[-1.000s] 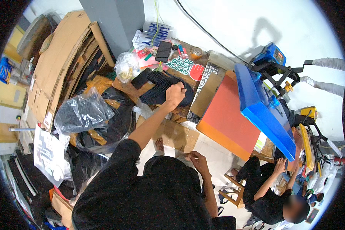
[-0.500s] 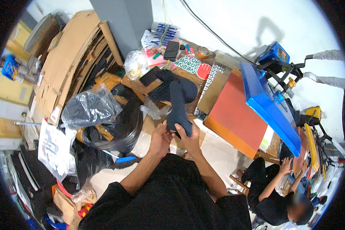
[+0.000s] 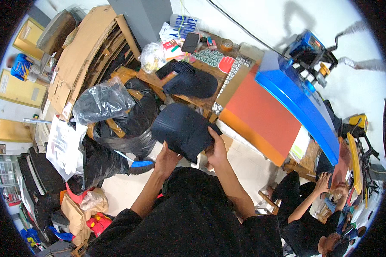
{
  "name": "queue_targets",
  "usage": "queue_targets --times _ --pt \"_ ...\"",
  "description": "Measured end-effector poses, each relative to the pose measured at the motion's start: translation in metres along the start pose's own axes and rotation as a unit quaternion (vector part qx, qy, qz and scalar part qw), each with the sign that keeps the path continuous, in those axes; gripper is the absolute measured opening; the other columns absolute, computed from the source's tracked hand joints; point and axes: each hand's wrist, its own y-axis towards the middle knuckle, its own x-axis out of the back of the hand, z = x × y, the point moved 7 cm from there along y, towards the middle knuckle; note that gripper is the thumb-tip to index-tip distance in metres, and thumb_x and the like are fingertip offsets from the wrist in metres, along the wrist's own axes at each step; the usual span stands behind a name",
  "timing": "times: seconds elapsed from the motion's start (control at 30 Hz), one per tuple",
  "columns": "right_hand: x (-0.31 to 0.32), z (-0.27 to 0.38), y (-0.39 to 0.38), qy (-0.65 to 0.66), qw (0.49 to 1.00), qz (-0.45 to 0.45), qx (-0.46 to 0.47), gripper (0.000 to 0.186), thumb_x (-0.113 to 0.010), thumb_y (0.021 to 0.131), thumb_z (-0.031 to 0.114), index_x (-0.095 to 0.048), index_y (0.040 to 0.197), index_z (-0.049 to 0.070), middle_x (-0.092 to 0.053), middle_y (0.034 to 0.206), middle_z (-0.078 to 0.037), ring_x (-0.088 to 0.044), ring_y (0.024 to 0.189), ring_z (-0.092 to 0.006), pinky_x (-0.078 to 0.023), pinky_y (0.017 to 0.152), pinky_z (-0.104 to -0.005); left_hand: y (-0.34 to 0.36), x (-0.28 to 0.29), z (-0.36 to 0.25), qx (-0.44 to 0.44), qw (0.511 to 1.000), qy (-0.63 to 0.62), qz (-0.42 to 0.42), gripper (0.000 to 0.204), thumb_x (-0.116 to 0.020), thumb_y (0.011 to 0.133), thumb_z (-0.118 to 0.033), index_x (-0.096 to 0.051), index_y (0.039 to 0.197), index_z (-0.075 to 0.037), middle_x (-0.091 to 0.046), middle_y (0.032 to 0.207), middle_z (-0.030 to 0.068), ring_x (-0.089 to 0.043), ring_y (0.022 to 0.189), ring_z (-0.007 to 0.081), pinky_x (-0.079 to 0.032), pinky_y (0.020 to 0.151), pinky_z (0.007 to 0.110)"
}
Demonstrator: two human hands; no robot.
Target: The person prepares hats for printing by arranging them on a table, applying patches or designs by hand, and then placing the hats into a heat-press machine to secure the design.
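Since 0.5 s ago: both hands have drawn the dark navy fabric piece point(image 3: 182, 130) lower and nearer the body; it now shows as a broad flat sheet rather than a narrow strip, and sits at centre frame.

Left to right:
- Far left: white plastic bag point(image 3: 64, 145) with dark print, beside a heap of black plastic bags point(image 3: 116, 115). Flattened cardboard sheets point(image 3: 79, 55) lean at upper left.
- Left hand point(image 3: 166, 159), just left of centre: grips the lower left edge of the fabric piece, fingers curled together under it; fingertips hidden.
- Right hand point(image 3: 216, 150), centre: clamps the lower right edge, thumb on top, fingers pressed together behind the cloth.
- Upper centre: stack of dark fabric pieces point(image 3: 191, 81) on the cluttered wooden table point(image 3: 201, 103), well apart from the held piece.
- Right of centre: orange board point(image 3: 261, 115) under a tilted blue press plate point(image 3: 296, 100).
- Lower right: another person point(image 3: 313, 205) in black, seated low, hands busy at a separate bench.
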Motion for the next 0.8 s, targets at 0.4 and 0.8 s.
queue_targets --times 0.4,0.8 --pt "0.076 -0.014 -0.036 -0.209 0.976 0.051 -0.015 0.056 -0.061 0.097 0.044 -0.049 0.135 0.004 -0.059 0.124 -0.011 -0.058 0.115 -0.0232 -0.045 0.1 -0.0387 -0.01 -0.023 0.043 -0.059 0.978 0.013 -0.201 0.024 -0.056 0.099 -0.025 -0.053 0.117 -0.008 -0.066 0.104 0.0081 -0.068 0.096 0.0228 -0.057 0.082 0.037" --pt "0.006 0.037 -0.056 -0.588 0.637 0.242 0.437 0.058 -0.072 0.082 0.019 -0.052 0.133 0.001 -0.049 0.141 -0.018 -0.046 0.131 -0.0362 -0.037 0.111 -0.0431 -0.008 -0.024 0.053 0.007 0.982 -0.069 -0.177 0.017 -0.056 0.097 -0.021 -0.057 0.102 -0.005 -0.066 0.088 0.0094 -0.067 0.075 0.0227 -0.059 0.067 0.033"
